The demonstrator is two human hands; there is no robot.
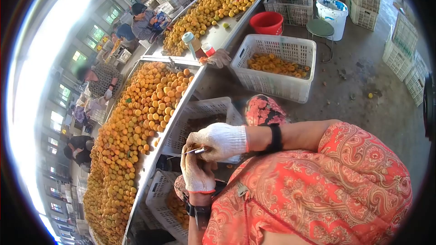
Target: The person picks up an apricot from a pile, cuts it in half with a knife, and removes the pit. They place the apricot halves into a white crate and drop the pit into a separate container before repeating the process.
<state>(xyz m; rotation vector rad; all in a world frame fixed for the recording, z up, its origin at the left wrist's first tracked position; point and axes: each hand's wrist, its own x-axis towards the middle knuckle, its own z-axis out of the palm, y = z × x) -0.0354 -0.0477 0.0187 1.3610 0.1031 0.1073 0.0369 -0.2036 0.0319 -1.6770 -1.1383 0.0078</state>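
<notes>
My right hand (220, 141), in a white knitted glove, closes around the short handle of a small thin-bladed knife (199, 151). Its narrow blade points left, across the fingers of my left hand (196, 172). That hand wears a stained white glove and is curled up close against the right one; whatever it may hold is hidden by the fingers. Both hands are over my lap, just off the metal edge of a sorting table heaped with orange apricots (131, 122). Beneath them is a white plastic crate (218, 105) with dark contents.
Another white crate (272, 84) holds halved fruit, and a third (159, 190) stands by my left arm. A red basin (266, 22), a green stool (320, 28) and a white bucket (332, 16) stand behind. A bottle (190, 43) and a spare glove (220, 57) rest at the table corner. Several people work across the table.
</notes>
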